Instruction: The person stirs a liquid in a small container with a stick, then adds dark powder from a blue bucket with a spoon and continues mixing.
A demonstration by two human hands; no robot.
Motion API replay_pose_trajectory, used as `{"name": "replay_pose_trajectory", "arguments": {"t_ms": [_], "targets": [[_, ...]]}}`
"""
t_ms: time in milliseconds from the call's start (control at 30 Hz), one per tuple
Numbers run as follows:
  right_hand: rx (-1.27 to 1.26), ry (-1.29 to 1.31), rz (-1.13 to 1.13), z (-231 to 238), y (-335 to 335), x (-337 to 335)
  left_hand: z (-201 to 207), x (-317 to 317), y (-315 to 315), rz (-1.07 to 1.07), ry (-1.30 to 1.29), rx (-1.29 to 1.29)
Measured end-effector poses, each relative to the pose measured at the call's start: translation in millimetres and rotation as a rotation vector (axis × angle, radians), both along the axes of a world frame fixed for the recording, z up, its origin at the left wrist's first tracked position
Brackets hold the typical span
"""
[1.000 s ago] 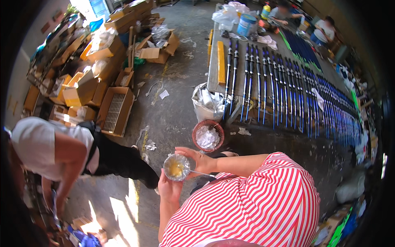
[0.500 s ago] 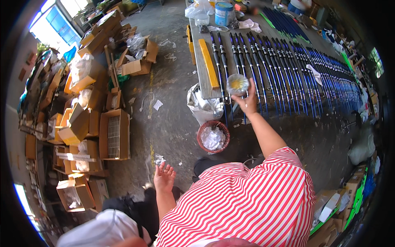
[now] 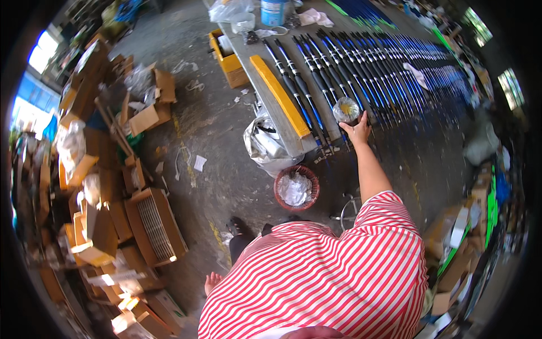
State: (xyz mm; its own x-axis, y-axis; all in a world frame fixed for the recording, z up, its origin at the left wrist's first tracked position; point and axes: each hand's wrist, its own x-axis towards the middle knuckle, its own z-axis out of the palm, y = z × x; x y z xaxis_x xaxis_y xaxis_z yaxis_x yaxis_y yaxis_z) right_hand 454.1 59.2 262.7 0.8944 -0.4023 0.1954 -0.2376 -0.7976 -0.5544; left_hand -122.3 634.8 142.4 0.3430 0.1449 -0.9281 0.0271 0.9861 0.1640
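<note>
My right hand [image 3: 358, 131] is closed around a round, see-through container [image 3: 345, 110] with something yellow inside. The arm reaches forward, and the container appears over the near ends of the fishing rods [image 3: 316, 73]. These blue and black rods lie side by side in a long row on the table [image 3: 291, 144]. Low at my left side, my left hand [image 3: 212, 282] shows only its fingers past the striped shirt. They are apart, with nothing seen in them.
A yellow bar [image 3: 279, 96] lies along the table's left edge. Below stand a white sack [image 3: 262, 141] and a red basket [image 3: 281, 198] of white scraps. Cardboard boxes [image 3: 155, 226] pile up at left. A blue tub [image 3: 273, 12] stands on the table.
The view has turned, so the table sits further left. My left hand has dropped back beside my body. A person at the lower left has left the view. My right hand keeps the container.
</note>
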Motion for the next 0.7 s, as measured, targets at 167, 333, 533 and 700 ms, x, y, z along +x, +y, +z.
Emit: {"name": "replay_pose_trajectory", "arguments": {"t_ms": [167, 333, 533, 700], "targets": [[-0.131, -0.184, -0.134, 15, 13, -82, 3, 89, 165, -0.307, 0.099, 0.204], [-0.132, -0.177, -0.600, 41, 30, -217, 76, 277, 222, -0.488, 0.158, 0.376], [-0.131, 0.503, -0.654, -63, 54, -396, 92, 488, 180, -0.783, -0.101, 0.546], [0.161, 0.957, -0.217, -171, 176, -320, 124, 599, 119, -1.197, -0.292, 0.843]]}}
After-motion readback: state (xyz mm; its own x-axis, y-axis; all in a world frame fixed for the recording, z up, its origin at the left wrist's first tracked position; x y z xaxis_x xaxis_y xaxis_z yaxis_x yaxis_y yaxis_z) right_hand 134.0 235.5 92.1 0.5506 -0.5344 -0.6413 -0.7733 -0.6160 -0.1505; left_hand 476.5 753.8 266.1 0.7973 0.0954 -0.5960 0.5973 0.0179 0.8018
